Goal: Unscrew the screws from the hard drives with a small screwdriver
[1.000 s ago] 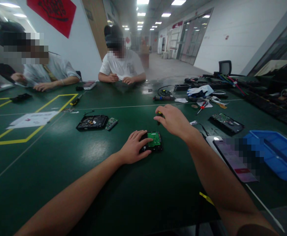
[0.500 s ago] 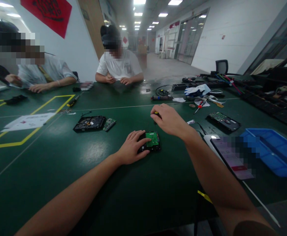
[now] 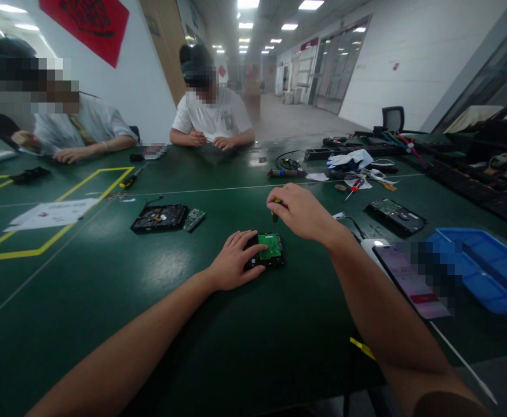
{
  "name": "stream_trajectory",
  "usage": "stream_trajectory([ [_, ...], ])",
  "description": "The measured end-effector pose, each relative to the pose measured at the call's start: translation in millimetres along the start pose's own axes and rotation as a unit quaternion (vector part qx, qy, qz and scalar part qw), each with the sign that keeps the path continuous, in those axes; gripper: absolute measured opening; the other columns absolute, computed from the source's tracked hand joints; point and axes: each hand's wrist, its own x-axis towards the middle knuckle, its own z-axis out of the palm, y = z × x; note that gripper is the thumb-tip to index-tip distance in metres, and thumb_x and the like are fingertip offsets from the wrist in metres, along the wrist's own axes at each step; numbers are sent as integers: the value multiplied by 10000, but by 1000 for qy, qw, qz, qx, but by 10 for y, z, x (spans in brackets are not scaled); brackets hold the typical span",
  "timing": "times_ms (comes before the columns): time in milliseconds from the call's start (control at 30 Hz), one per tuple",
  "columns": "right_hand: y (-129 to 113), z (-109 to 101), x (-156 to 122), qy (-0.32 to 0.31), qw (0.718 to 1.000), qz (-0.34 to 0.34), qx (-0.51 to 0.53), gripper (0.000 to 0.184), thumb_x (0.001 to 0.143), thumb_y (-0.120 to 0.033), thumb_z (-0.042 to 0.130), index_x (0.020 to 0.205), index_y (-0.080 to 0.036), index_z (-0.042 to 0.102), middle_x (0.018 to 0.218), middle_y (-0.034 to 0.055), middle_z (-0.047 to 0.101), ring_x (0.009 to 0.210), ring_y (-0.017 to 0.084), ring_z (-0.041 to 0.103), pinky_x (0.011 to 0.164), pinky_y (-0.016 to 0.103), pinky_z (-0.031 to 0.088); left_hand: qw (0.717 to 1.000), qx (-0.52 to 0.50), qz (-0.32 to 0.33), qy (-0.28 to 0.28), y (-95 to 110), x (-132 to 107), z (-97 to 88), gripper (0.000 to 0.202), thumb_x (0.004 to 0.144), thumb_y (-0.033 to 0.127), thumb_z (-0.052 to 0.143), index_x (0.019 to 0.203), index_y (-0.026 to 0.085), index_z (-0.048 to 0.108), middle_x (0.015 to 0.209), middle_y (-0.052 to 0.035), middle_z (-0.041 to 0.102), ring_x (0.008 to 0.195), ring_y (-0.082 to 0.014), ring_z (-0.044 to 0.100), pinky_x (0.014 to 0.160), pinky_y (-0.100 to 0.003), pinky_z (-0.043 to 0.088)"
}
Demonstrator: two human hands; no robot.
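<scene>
My left hand is laid across a hard drive with a green circuit board facing up, holding it on the table. Its thumb is along the near edge, the index finger reaches onto the board, and the other fingers cover the drive's left part. Above the drive's far right corner, my right hand is closed round a screwdriver with a yellow and black handle. The screwdriver points down, nearly upright, with its tip at the board's far edge; whether it sits in a screw is too small to tell.
Left of the drive lie another hard drive and a loose circuit board. To the right are a third drive, a phone and a blue tray. Farther back lie a red screwdriver and gloves. Two people sit across the table.
More of the screwdriver shows below my right hand, which has barely shifted. My left hand stays on the hard drive. The whole view has moved very slightly.
</scene>
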Motion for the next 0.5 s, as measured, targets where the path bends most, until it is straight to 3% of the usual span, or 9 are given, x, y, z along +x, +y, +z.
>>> stream_trajectory([
  [233, 56, 43, -4, 22, 1000, 2, 11, 253, 958, -103, 505, 1134, -179, 671, 1159, 103, 706, 1053, 238, 630, 962, 366, 438, 1000, -19, 3, -7, 4, 3, -38, 576, 989, 599, 534, 1485, 305, 541, 1633, -116, 351, 1487, -373, 351, 1235, -614, 260],
  [500, 42, 5, -12, 17, 1000, 9, -2, 158, 983, -162, 517, 990, -194, 671, 1011, 93, 694, 971, 242, 617, 905, 384, 449, 999, -36, 2, -19, -5, -4, -70, 510, 1081, 487, 324, 1493, 283, 546, 1641, -98, 353, 1520, -332, 314, 1260, -597, 220],
])
